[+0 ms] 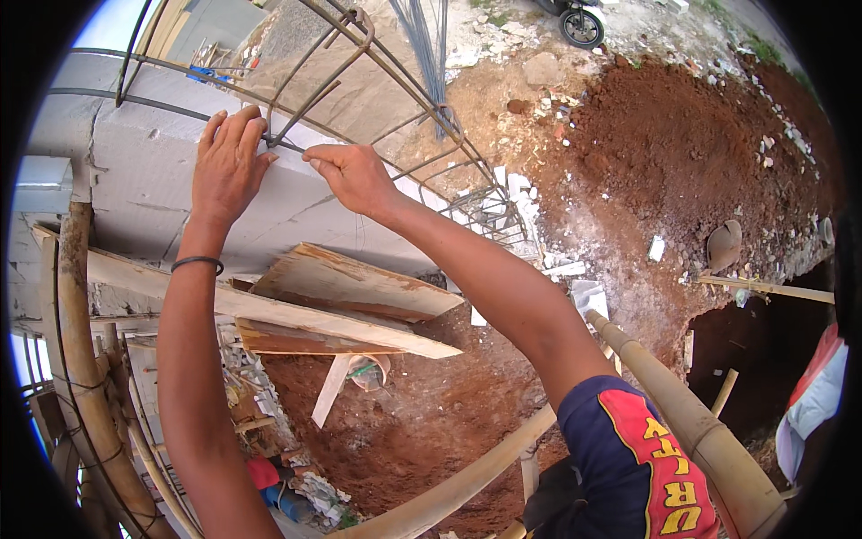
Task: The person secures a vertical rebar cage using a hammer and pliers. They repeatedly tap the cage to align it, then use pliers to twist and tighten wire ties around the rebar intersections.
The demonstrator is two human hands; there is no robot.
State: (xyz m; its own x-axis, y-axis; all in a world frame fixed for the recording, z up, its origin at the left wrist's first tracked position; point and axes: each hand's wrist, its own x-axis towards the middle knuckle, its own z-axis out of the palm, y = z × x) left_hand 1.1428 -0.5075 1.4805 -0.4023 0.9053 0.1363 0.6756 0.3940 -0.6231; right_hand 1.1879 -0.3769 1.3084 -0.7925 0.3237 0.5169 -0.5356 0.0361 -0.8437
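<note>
A long rebar cage [328, 130] of dark steel bars and bent stirrups lies along the top of a pale block wall [135, 153]. My left hand [232, 162] is closed over the near bar, its fingers curled across the steel beside a stirrup joint [272, 139]. Just to the right, my right hand [355, 177] is pinched shut close to the same bar. What sits between its thumb and forefinger is too small to make out. Thin wire strands [361, 235] hang down below the right hand.
Rough wooden boards [359, 287] lean below the wall. Bamboo poles [691, 422] cross at lower right, and more stand at left. Far below is red soil with a bucket [368, 370] and a person in red [262, 471]. A dark pit [763, 350] opens at right.
</note>
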